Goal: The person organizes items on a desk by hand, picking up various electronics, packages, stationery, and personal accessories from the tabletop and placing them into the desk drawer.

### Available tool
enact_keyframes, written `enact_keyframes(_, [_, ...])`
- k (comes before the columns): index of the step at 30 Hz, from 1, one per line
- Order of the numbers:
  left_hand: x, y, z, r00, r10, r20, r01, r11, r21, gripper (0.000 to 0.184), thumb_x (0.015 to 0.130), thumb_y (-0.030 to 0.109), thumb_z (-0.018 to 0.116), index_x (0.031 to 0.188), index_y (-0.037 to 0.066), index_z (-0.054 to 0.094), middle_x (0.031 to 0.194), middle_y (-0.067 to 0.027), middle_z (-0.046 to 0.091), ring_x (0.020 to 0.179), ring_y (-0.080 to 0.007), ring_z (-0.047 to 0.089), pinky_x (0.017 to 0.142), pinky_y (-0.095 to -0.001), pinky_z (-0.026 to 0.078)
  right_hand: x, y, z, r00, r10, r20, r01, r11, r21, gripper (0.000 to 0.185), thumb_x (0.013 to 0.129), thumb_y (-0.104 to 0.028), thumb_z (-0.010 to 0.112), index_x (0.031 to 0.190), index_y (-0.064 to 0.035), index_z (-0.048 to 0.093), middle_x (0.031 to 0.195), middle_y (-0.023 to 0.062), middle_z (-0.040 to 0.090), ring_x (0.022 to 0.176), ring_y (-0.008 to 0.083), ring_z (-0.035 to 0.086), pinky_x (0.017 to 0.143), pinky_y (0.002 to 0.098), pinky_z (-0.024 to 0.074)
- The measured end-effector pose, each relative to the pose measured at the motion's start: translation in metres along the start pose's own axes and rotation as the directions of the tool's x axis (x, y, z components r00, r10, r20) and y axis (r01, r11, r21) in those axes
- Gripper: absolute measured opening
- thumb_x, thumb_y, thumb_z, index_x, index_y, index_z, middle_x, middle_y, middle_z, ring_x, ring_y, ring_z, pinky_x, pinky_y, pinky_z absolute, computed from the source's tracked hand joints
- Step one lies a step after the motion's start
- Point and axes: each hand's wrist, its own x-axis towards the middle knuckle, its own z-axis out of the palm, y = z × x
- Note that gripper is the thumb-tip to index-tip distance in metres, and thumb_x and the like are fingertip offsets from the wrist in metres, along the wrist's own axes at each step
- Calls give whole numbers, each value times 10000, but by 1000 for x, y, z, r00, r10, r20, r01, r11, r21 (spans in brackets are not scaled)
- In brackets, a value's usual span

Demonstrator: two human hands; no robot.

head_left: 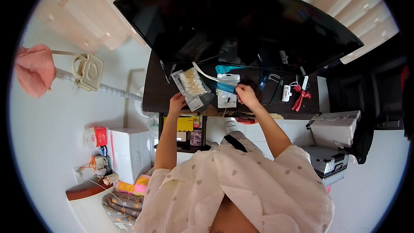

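Note:
My left hand point(177, 102) is at the lower left edge of a grey and white packet point(192, 102), its fingers closed on that edge. A bundle of cotton swabs point(192, 82) lies on top of the packet. My right hand point(246, 94) pinches the right end of a translucent blue strip point(226, 87). Beneath the strip is a white packet point(227, 100) with small dark items. A white curved band point(204, 72) runs between the swabs and the white packet. A teal object point(225, 68) lies just behind.
A large black screen point(237, 26) stands along the back of the dark table point(254, 108). To the right are a white cylinder point(286, 93), a red ribbon point(301, 98) and a dark pen. Silver cases point(335, 129) stand on the floor at right, a white box point(129, 153) at left.

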Motion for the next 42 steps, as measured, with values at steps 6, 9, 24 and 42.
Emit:
enact_keyframes(6, [-37, 9, 31, 663, 719, 208, -365, 68, 929, 216, 701, 76, 517, 914, 43, 537, 831, -113, 504, 774, -278, 504, 678, -353, 416, -14, 55, -39, 939, -129, -320, 157, 985, 65, 194, 794, -211, 445, 740, -39, 518, 562, 28, 481, 402, 87, 412, 348, 219, 300])
enact_keyframes(9, [-47, 3, 65, 609, 462, 645, -508, -398, 764, 161, 681, 118, 501, 828, 65, 540, 823, -73, 492, 754, -217, 499, 650, -321, 410, -23, 68, -43, 949, -115, -294, 149, 984, 96, 182, 790, -203, 446, 793, -35, 516, 555, 28, 466, 408, 96, 411, 363, 222, 311])
enact_keyframes(24, [-43, 62, 102, 247, 255, 935, -681, -641, 355, 168, 691, 126, 505, 840, 73, 564, 913, -57, 498, 834, -205, 472, 739, -322, 380, -83, 18, -42, 948, 55, 314, -239, 775, 585, 84, 823, -156, 510, 810, -75, 489, 664, -18, 503, 570, 45, 469, 511, 188, 390])
enact_keyframes(42, [-75, 67, 170, 952, 291, 95, -246, 913, -324, 242, 846, 260, 451, 947, 41, 464, 854, -70, 540, 665, -149, 530, 649, -305, 441, -71, -30, 4, 902, -234, 362, -202, 512, 835, 123, 789, -64, 497, 892, 3, 497, 950, 109, 554, 678, 196, 581, 628, 311, 482])
